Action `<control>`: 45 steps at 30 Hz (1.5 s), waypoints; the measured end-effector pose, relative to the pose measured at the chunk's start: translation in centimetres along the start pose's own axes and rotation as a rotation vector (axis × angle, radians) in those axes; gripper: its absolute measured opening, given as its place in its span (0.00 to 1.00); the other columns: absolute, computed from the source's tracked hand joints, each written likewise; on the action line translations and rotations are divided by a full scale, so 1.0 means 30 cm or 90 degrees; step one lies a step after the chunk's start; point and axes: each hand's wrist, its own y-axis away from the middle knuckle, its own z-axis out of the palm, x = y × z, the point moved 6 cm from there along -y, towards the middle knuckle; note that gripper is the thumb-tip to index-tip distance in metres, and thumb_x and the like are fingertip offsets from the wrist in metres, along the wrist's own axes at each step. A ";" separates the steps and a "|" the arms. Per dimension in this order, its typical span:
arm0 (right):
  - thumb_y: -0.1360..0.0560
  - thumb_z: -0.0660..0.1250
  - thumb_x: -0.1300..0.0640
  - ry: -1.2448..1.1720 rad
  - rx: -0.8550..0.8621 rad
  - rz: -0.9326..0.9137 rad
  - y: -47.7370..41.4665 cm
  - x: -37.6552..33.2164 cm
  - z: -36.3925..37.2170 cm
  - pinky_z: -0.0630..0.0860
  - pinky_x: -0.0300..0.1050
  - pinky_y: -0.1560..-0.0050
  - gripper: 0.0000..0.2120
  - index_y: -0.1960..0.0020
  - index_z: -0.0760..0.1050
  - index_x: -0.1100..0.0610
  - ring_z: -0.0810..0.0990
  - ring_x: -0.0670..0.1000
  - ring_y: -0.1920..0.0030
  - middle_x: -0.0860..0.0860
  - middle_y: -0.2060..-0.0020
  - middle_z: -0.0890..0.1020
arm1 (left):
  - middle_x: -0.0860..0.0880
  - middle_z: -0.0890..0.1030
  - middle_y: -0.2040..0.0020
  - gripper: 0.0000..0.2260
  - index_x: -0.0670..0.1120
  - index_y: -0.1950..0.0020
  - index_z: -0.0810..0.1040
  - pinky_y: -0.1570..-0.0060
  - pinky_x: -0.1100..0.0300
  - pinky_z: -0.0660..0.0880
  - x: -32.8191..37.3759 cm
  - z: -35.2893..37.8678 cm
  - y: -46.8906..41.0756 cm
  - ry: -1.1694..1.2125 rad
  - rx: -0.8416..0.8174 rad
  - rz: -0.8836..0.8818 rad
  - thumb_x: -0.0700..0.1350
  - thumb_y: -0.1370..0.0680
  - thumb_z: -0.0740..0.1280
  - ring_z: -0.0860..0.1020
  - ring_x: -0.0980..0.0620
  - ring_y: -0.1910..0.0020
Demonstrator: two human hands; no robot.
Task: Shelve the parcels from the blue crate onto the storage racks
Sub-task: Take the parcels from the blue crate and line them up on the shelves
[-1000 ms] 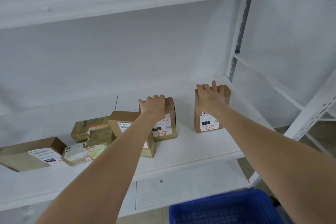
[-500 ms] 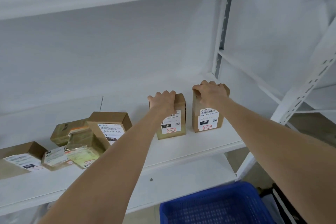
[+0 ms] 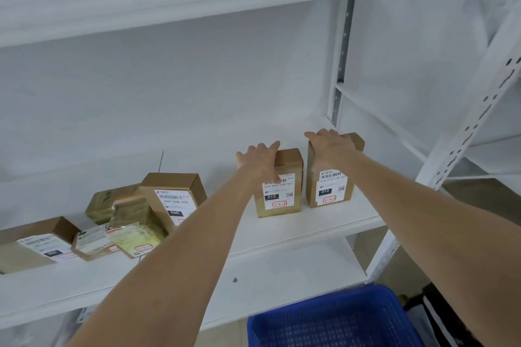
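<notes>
Since a second ago the parcel under the left hand has slid rightward along the shelf, away from the box marked 060, and it now stands just beside the parcel under the right hand with a narrow gap between them. Both arms reach forward from the bottom of the view, hands apart, one on each parcel. The left hand lies over the top left corner of the left parcel, fingers draped toward its far edge and thumb stretched along the top. The right hand lies across the top of the right parcel, fingers pointing left past its corner. Whether either hand grips or merely rests cannot be told from this angle. Both parcels are small brown cardboard boxes standing upright, white shipping labels facing the viewer, each showing a barcode, a black patch reading 010 and a red-outlined tag. Further left on the same white shelf, the 060 box leans among a taped parcel, flat clear-wrapped packets and another brown box at the frame's edge. A perforated white rack upright rises on the right. The blue crate sits below, at the bottom of the view, its mesh interior showing.
</notes>
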 end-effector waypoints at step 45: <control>0.27 0.69 0.47 0.037 0.020 -0.194 0.088 -0.669 -0.036 0.69 0.46 0.55 0.24 0.32 0.68 0.44 0.76 0.54 0.45 0.49 0.49 0.73 | 0.44 0.74 0.37 0.22 0.44 0.33 0.70 0.42 0.57 0.69 -0.549 0.048 0.221 0.328 0.129 -0.020 0.41 0.26 0.69 0.73 0.45 0.39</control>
